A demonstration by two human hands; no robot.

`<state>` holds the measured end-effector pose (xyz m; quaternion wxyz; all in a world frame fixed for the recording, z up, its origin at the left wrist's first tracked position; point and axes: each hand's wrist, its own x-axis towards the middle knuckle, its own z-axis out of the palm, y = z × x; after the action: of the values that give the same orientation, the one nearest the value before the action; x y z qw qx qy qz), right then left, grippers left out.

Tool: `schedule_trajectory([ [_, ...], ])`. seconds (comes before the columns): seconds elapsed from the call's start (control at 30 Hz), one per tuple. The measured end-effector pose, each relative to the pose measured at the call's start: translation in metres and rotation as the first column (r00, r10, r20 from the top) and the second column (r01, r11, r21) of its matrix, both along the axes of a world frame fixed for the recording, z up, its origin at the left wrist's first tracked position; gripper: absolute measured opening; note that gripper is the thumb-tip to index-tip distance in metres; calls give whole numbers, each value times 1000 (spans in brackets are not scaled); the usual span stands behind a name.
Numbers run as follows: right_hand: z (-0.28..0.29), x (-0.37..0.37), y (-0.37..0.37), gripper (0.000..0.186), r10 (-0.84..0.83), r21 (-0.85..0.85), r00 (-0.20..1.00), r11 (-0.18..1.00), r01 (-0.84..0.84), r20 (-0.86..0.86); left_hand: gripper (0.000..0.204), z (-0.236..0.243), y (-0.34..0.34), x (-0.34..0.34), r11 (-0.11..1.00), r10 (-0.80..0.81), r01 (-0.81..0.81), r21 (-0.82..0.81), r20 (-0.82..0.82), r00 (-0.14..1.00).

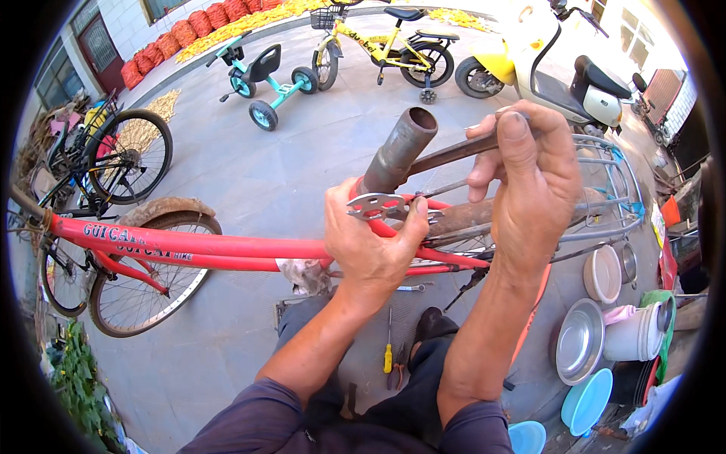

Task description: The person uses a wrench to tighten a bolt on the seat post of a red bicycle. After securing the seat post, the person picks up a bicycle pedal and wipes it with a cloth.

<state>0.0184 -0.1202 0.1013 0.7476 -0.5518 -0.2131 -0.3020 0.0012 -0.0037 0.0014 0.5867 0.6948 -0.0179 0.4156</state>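
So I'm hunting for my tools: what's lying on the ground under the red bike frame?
A yellow-handled screwdriver and pliers lie on the ground under the frame. Forearms and legs cover the rest.

Sunlit grey concrete yard (249, 174); white brick wall (121, 17), dark-red door (100, 45)

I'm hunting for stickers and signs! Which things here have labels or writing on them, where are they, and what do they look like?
Red bicycle frame: across the middle, under the left hand; white block lettering along the top tube, black lettering on the tube below.
Yellow child's bicycle: top centre; dark lettering on its slanted tube.
No packages, signs or screens show.
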Motion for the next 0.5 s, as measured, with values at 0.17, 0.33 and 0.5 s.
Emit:
schedule_trajectory([
  [0.17,7,-2,11,17,-77,23,997,997,77,-25,65,-5,4,4,986,54,-60,156,42,998],
  [0.33,16,4,23,16,-151,-105,987,982,156,50,66,-5,7,9,974,74,-99,203,123,990],
  [0.5,17,0,21,19,-118,-88,993,989,120,29,64,-1,3,5,973,85,-104,207,97,992],
])
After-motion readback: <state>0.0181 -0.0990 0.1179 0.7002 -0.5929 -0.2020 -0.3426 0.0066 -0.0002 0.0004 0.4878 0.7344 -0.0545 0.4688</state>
